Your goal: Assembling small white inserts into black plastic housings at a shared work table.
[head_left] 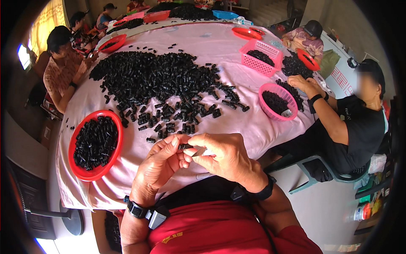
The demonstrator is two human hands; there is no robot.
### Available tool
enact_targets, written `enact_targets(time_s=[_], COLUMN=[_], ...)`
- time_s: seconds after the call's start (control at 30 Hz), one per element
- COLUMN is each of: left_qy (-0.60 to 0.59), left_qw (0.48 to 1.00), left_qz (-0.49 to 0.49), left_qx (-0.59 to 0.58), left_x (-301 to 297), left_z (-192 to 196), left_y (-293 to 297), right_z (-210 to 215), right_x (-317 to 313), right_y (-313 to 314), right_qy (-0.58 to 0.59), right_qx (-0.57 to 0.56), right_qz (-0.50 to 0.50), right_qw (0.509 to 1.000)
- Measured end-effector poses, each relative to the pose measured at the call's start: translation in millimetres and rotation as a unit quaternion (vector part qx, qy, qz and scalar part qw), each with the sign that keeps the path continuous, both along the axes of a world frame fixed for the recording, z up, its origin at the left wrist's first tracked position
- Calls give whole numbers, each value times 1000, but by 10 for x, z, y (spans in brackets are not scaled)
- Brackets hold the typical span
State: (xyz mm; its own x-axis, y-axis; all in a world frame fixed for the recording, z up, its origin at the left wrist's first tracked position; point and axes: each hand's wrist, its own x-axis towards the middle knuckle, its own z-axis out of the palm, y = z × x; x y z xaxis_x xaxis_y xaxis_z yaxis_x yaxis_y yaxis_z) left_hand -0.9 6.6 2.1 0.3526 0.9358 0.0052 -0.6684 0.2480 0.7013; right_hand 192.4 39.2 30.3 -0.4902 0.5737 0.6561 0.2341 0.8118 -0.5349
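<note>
Close to the table's near edge, my left hand (160, 163) pinches a small black cylindrical piece (185, 147) between thumb and fingers. My right hand (230, 156) meets it from the other side, closed on a thin, flat, blade-like metal tool (199, 151). The tool's tip lies right beside the black piece; whether they touch I cannot tell. Just beyond my hands, many similar black pieces spread out from a large heap (156, 80) on the pink cloth (228, 127). To the left stands a red bowl (94, 176) filled with the same pieces.
On the right, a pink bowl (292, 100) and a pink basket (255, 67) hold small black bits. A person in black (355, 127) sits there on a green chair (302, 161). Another person (63, 80) works at the left edge. More people and baskets line the far side.
</note>
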Motion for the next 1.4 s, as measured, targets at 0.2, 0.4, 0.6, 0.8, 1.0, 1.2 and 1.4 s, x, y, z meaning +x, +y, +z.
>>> enact_targets(time_s=[0.2, 0.4, 0.6, 0.8, 1.0, 1.2, 1.4], left_qy=[-3, -3, -6, -45, -55, -16, -142], left_qw=[999, 999, 1000, 999, 998, 999, 979], left_qz=[34, 35, 10, -7, -2, 25, 144], left_qx=[2, 9, 12, -2, -9, -19, 5], left_x=[11, 31, 26, 34, 16, 24, -300], left_z=[31, 32, 4, -27, 10, 55, 110], left_y=[-34, -40, -21, -13, -27, -56, 88], right_z=[28, 60, -31, 0, -13, -75, -56], right_x=[13, 34, 4, -32, 31, -56, 5], right_y=[-5, -21, 23, 5, 21, 37, 45], right_qy=[59, 58, 103, 113, -4, -57, -85], right_qx=[-95, -168, -201, -187, -77, -17, -10], right_qz=[49, 82, 101, 60, 8, -40, -69], right_qw=[993, 981, 969, 974, 997, 997, 994])
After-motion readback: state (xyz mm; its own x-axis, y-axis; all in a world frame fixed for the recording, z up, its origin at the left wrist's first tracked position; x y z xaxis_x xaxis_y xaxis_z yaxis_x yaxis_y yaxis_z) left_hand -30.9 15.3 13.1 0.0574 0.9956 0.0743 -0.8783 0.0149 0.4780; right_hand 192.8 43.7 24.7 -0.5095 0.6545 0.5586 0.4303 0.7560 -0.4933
